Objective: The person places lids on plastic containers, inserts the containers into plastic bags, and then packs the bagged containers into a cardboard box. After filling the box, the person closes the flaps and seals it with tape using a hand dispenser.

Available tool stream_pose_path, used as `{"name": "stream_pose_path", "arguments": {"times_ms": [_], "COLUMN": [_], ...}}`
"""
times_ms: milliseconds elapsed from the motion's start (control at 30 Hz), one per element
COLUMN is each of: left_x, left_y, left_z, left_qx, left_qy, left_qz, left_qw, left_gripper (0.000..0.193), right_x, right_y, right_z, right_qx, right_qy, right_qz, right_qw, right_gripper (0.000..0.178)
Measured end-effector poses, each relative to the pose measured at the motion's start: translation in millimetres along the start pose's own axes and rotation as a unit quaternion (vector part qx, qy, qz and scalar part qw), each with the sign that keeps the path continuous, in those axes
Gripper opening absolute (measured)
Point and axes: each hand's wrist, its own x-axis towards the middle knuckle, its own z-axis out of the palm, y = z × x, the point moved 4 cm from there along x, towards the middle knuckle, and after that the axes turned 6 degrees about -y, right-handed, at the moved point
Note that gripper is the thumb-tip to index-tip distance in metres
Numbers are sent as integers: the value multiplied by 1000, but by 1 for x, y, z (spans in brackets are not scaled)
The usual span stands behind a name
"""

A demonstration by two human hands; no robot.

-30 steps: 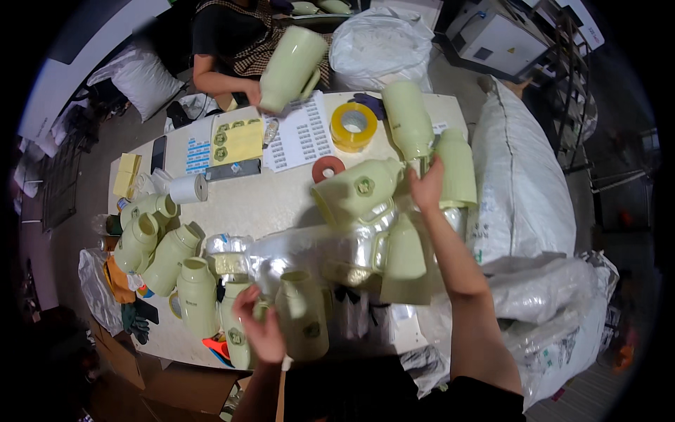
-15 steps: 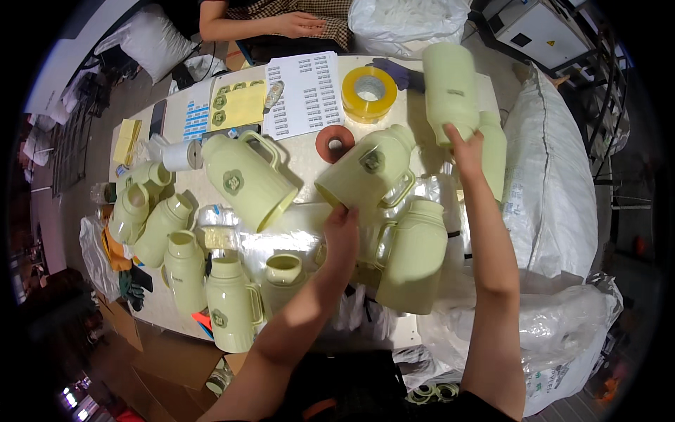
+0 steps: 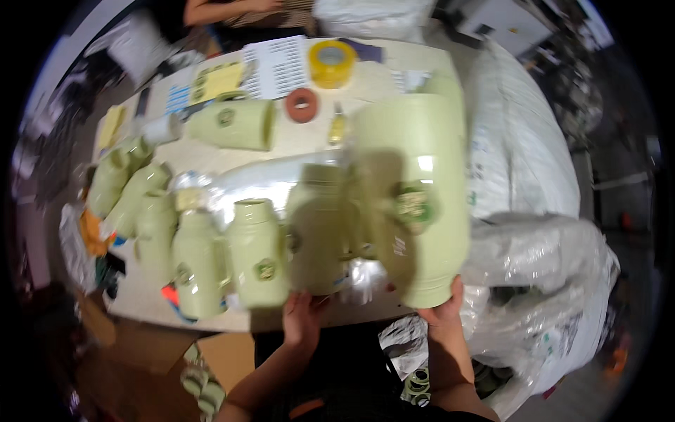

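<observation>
A pale green thermos jug (image 3: pixel 432 246) with a round green sticker looms close, its wide end upward. My right hand (image 3: pixel 443 306) is closed round its narrow lower end. Just left of it, a second thermos jug (image 3: pixel 316 235) stands upright in shadow, its neck at the far side. My left hand (image 3: pixel 302 320) grips that jug's lower edge with bent fingers. Beside it stands another stickered jug (image 3: pixel 256 243), with several more in a row to the left. One more jug (image 3: pixel 235 125) lies on its side farther back. The picture is blurred by motion.
On the table lie yellow tape (image 3: pixel 332 62), a reddish-brown ring roll (image 3: pixel 301 105), a yellow-handled cutter (image 3: pixel 338 126), printed label sheets (image 3: pixel 275 67) and clear plastic film (image 3: pixel 260 184). Large white sacks (image 3: pixel 520 133) crowd the right side. Another person's arm (image 3: pixel 225 10) shows across the table.
My right hand has brought a jug from the far right in toward me. The jug at my left hand has gone from lying tilted to standing upright. The lying jug has turned.
</observation>
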Motion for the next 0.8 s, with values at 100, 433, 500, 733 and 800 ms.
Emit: {"name": "stream_pose_path", "arguments": {"times_ms": [100, 433, 500, 733, 800], "left_x": [-4, -86, -142, -249, -240], "left_y": [8, -30, -37, -74, -79], "left_z": [-11, -172, -191, -219, -214], "left_qx": [159, 356, 401, 272, 247], "left_qy": [-35, -148, -164, -287, -303], "left_qz": [10, 444, 437, 378, 379], "left_qw": [987, 809, 788, 837, 839], "left_gripper": [32, 58, 61, 46, 43], "right_x": [-3, -205, -262, -290, -284], "right_y": [28, 204, 222, 170, 129], "right_z": [-16, -74, -75, -90, -97], "right_qx": [58, 378, 285, -253, -249], "right_qy": [-154, -360, -228, -85, -17], "right_qz": [32, 260, 290, 12, -59], "right_qw": [986, 812, 884, 964, 966], "right_gripper": [81, 65, 62, 25, 34]}}
